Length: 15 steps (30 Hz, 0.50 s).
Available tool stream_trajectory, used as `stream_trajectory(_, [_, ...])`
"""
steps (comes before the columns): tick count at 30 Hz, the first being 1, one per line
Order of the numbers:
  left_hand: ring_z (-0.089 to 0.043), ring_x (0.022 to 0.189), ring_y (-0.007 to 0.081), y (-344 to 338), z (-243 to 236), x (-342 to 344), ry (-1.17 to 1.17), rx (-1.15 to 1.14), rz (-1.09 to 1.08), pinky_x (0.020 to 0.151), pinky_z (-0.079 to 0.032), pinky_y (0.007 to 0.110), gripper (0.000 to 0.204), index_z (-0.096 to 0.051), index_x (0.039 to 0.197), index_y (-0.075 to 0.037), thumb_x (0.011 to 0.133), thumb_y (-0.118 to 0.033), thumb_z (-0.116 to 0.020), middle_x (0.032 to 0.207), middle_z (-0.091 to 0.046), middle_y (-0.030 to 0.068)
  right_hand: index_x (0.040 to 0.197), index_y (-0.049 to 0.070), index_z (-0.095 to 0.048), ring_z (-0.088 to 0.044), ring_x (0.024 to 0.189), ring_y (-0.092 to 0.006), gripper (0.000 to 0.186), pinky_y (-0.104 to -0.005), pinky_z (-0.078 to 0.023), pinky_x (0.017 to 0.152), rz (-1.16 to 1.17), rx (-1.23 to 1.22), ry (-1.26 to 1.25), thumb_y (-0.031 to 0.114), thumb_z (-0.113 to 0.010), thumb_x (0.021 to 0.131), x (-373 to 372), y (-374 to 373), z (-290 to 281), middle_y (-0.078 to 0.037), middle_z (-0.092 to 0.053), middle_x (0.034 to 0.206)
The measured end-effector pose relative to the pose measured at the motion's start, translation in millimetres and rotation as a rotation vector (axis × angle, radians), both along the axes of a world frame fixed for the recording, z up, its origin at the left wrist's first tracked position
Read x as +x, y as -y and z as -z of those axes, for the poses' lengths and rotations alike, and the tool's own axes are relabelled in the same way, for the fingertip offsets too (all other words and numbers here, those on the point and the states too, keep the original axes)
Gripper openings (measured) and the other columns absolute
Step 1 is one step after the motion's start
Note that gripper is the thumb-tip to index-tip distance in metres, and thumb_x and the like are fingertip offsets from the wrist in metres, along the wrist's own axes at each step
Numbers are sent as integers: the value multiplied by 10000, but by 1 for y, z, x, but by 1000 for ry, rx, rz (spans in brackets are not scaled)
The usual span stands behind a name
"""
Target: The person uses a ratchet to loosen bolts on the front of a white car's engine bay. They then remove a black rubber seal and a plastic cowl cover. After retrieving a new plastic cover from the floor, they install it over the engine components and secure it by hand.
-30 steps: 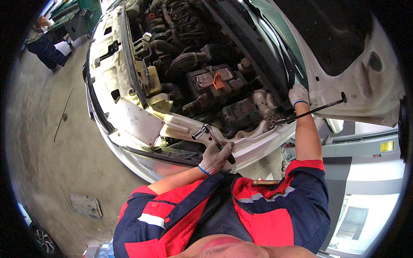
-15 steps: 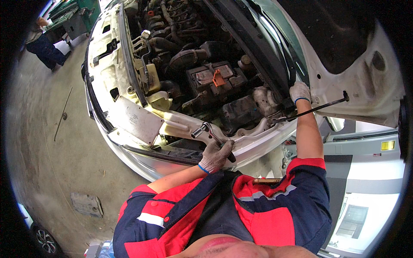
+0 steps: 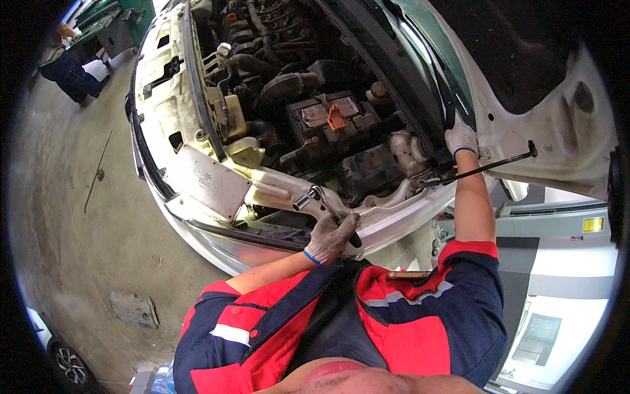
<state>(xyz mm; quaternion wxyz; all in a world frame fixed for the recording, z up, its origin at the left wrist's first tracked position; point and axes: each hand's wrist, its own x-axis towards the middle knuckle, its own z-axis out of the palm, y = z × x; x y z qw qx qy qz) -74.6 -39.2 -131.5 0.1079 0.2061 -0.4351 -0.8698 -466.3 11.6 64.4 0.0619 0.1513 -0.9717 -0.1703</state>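
My left hand (image 3: 331, 239), in a grey-white knit glove, is closed round the dark handle of a socket wrench (image 3: 336, 213). The chrome socket on the wrench's head points left, above the car's front edge. My right hand (image 3: 462, 139), in a similar glove, is stretched out to the far right, by the corner of the windshield and the base of the raised hood (image 3: 551, 141). Its fingers look curled, but what they grip is hidden. Between the hands lies the engine bay (image 3: 308, 148), with a battery (image 3: 344, 111) bearing an orange clip.
A thin black prop rod (image 3: 492, 169) runs from the car's edge to the hood, passing by my right forearm. On the floor at left lie a long rod (image 3: 97, 172) and a dark flat cover (image 3: 134, 309). Another person (image 3: 73, 75) stands by a green cabinet (image 3: 125, 27).
The view has shifted slightly. Both hands keep nearly the same places, the left with the socket wrench in it and the right by the hood's base.
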Motion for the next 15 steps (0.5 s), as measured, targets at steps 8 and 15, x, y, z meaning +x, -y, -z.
stream_trajectory(8, [-646,849,110,0,8,-1,-26,2,13,732,-531,274,334,-680,1171,40,1070,-271,-606,1021,-732,67,1173,23,-754,-669,1179,-442,322,-536,-562,964,-33,124,6,182,-556,975,-16,-5,9,-266,-681,1283])
stream_trajectory(15, [-600,748,109,-1,-5,0,-39,1,-65,708,-501,297,350,-696,1043,23,1038,-318,-615,807,-666,36,1149,33,-763,-677,1157,-435,291,-529,-571,955,-172,101,-92,121,-545,977,-8,-11,10,-257,-695,1244])
